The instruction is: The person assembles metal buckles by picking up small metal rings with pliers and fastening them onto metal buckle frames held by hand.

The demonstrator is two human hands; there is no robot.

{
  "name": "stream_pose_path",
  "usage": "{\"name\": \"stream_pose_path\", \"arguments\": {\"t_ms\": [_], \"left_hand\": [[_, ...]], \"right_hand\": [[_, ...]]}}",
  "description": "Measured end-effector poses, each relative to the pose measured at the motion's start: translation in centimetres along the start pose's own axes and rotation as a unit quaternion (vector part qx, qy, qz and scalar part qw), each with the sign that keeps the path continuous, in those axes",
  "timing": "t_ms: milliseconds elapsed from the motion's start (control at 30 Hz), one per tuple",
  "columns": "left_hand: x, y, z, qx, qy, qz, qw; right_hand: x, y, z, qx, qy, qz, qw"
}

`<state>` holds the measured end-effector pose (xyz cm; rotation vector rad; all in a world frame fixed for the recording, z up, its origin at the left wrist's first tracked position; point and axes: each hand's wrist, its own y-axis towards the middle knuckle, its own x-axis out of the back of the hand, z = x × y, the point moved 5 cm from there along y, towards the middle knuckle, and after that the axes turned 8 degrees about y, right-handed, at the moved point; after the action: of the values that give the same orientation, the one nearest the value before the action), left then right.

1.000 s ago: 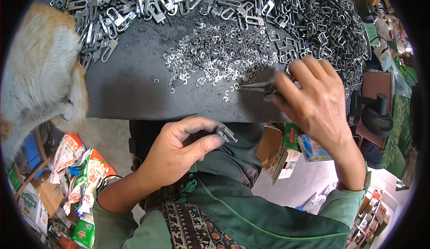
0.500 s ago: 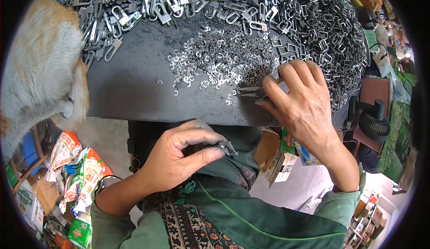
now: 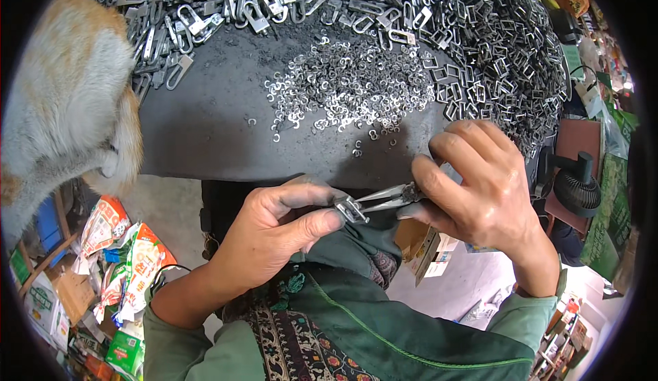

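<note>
My left hand (image 3: pixel 281 220) pinches a small dark metal clasp (image 3: pixel 351 209) between thumb and fingers, held over my lap just off the table edge. In my right hand (image 3: pixel 483 182) is a pair of pliers (image 3: pixel 388 197), its slim jaws pointing left and meeting the clasp. Whether a ring sits in the jaw tips is too small to make out. Behind the hands, small C-shaped metal rings (image 3: pixel 349 103) lie in a loose heap on the dark table (image 3: pixel 199 134). Several strays lie nearer the edge.
Looped metal hooks (image 3: pixel 257 14) pile up at the back, and rectangular metal frames (image 3: pixel 507 58) at the right. A ginger-and-white cat (image 3: pixel 75 93) sits at the left edge. A small black fan (image 3: pixel 577 187) stands at the right. Bags (image 3: pixel 137 264) and boxes fill the floor at left.
My right hand has brought the pliers from the rings at the table's front down and toward the left hand. Their tips now meet the clasp, which my left hand still holds.
</note>
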<state>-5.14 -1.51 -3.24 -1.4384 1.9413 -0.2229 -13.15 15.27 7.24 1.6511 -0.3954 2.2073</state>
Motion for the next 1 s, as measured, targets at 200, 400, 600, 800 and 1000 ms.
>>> {"name": "stream_pose_path", "arguments": {"t_ms": [200,400,600,800,1000], "left_hand": [[-0.3,0.3,-0.2,-0.074,0.081,0.004,0.994],[-0.4,-0.1,-0.5,-0.095,0.137,-0.004,0.986],[0.6,-2.0,-3.3,-0.164,0.475,-0.045,0.864],[3.1,2.3,-13.2,-0.413,0.689,-0.29,0.521],[3.8,9.1,-15.6,-0.462,0.796,-0.265,0.287]], "right_hand": [[-0.3,0.1,0.3,-0.001,0.015,-0.031,0.999],[-1.5,-1.2,1.2,-0.043,0.044,-0.022,0.998],[-3.8,-2.6,3.0,-0.086,0.084,-0.021,0.993],[-3.3,-2.7,3.2,-0.139,0.01,0.018,0.99],[1.1,-6.8,1.8,-0.278,0.044,0.019,0.959]]}}
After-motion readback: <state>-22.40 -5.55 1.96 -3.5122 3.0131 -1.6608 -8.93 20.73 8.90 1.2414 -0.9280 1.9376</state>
